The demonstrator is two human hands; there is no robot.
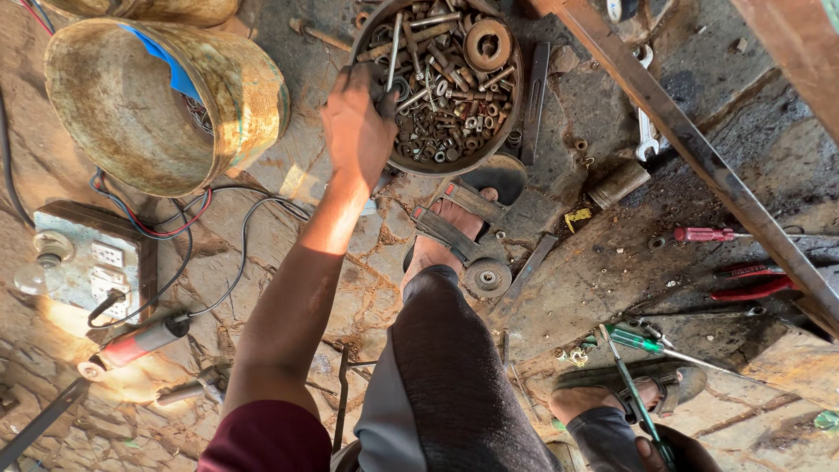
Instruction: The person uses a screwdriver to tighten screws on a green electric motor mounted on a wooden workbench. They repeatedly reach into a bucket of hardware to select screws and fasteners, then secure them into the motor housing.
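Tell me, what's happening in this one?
A person stands over a stone floor strewn with tools. Their left hand reaches into a round metal pan heaped with rusty bolts, nuts and washers, fingers in the pile. Their right hand holds a green-handled screwdriver low by the sandalled foot.

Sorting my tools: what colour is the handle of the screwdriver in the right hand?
Green screwdriver handle, in the head view.
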